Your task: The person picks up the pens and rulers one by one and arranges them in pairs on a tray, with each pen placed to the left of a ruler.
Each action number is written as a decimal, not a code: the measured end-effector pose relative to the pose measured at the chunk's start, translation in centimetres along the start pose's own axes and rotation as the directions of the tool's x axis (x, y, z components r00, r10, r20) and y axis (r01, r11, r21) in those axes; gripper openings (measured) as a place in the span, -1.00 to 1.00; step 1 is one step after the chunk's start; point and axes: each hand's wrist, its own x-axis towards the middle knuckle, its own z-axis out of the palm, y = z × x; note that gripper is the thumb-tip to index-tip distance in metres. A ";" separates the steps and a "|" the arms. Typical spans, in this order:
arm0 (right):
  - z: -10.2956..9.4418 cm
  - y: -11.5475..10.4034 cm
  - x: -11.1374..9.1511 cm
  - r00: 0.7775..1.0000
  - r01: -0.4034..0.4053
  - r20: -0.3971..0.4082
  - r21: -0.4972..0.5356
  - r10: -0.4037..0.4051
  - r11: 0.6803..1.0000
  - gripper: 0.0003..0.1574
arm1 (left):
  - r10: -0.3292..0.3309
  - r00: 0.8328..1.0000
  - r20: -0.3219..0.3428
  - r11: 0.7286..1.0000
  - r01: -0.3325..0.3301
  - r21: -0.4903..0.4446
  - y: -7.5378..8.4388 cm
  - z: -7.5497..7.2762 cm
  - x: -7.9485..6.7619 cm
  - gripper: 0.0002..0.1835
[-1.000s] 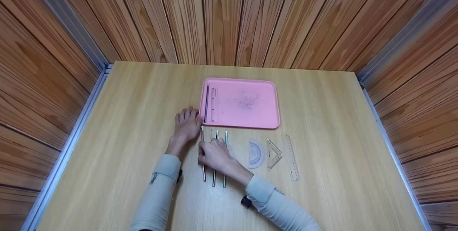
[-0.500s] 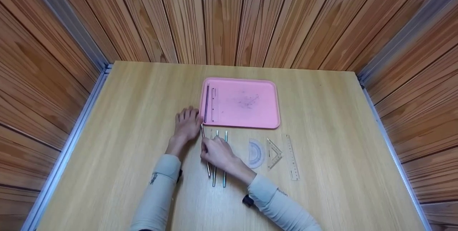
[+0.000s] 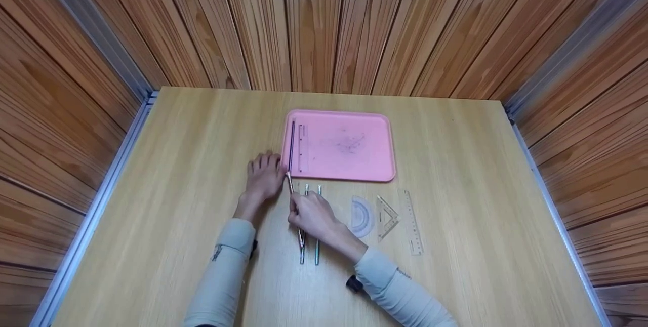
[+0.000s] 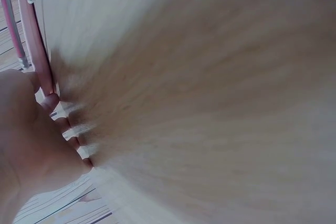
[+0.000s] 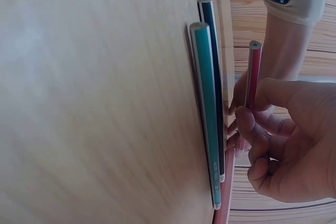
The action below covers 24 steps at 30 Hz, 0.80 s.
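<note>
My right hand (image 3: 313, 213) pinches a red pencil (image 5: 253, 66) between thumb and fingers, raised off the table in the right wrist view. Its eraser end reaches the near left corner of the pink tray (image 3: 349, 172). Beside it on the table lie a dark pencil (image 3: 302, 256) and a teal pencil (image 5: 207, 103), partly under the right hand in the head view. My left hand (image 3: 264, 177) rests on the table with fingers spread, its thumb at the tray's left rim. Inside the tray, along the left side, are another dark pencil (image 3: 291, 139) and a clear ruler (image 3: 303, 150).
To the right of the pencils lie a clear protractor (image 3: 361, 218), a set square (image 3: 387, 218) and a second clear ruler (image 3: 411, 226). Dark scribble-like marks show on the tray floor. Wood-panelled walls stand behind the table and on both sides.
The right hand has lifted the red pencil from the table and shifted it slightly right and towards the tray, tilting it across the dark pencil. The left hand has stayed in place.
</note>
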 end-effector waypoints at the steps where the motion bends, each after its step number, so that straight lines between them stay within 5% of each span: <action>1: -0.1 0.1 0.0 1.000 -0.007 0.000 0.004 0.007 1.000 -0.93 | -0.002 1.000 0.001 1.000 0.002 -0.002 0.0 0.0 0.0 -0.43; 14: -1.1 2.2 0.8 0.995 -0.102 0.003 0.050 0.102 0.994 -0.92 | 0.000 1.000 0.005 1.000 0.000 -0.003 0.0 -0.1 -0.2 -0.43; 24: -1.5 3.4 1.5 0.971 -0.238 -0.003 0.107 0.240 0.965 -0.79 | 0.002 1.000 -0.012 1.000 -0.002 -0.008 -0.1 0.2 -0.1 -0.41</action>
